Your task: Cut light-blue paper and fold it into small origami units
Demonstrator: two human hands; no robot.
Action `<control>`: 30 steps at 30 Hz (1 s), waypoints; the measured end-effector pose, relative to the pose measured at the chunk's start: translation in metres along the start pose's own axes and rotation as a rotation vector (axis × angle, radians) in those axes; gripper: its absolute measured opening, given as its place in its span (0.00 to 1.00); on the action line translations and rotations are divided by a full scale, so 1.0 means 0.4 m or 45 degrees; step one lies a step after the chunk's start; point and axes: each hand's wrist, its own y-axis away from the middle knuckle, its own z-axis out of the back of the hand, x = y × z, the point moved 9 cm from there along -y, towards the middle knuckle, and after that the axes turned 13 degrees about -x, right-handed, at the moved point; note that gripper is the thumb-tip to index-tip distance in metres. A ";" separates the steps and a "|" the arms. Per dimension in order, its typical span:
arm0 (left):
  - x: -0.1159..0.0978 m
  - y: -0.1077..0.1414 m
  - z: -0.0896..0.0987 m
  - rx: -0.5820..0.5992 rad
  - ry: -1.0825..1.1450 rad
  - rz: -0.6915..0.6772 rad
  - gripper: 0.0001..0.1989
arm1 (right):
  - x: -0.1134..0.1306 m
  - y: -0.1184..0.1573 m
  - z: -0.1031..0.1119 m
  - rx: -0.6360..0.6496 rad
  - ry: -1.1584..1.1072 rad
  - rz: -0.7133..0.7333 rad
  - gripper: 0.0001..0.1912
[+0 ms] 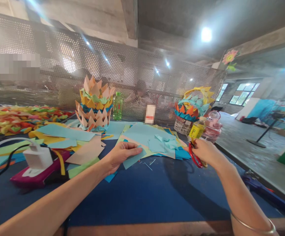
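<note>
One left hand (pixel 121 153) pinched a bluish paper piece (pixel 133 160) between thumb and fingertips; at its three o'clock, the right hand (pixel 204 152) curled round red-handled scissors (pixel 197 161).

Wide running through the lower middle of the frame: the dark blue table (pixel 137 203) lies bare between the two forearms. Mid-frame, a lane opens between the left hand (pixel 127 153) and the right hand (pixel 201 150), low over flat paper sheets (pixel 137 132), with red scissors (pixel 195 160) jutting down on its right edge. Farther back it closes: perforated panel (pixel 122 65) right across! Centre-left, the tiered paper basket (pixel 93 118) and green bottle (pixel 117 106) block; centre-right, a handled basket (pixel 183 127) and yellow bottle (pixel 196 129) crowd in. Mid-left, a white charger (pixel 38 159) stands up, cables beside it.
</note>
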 end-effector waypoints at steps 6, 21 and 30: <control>-0.005 0.001 -0.006 0.036 -0.082 -0.077 0.12 | -0.215 0.012 -0.094 0.375 0.216 -0.388 0.12; -0.020 -0.002 -0.005 0.041 -0.159 -0.203 0.12 | 0.417 0.090 -0.021 0.226 -1.081 0.572 0.18; -0.019 -0.005 0.002 -0.016 -0.121 -0.175 0.16 | 0.440 0.100 -0.083 0.150 -1.375 0.332 0.20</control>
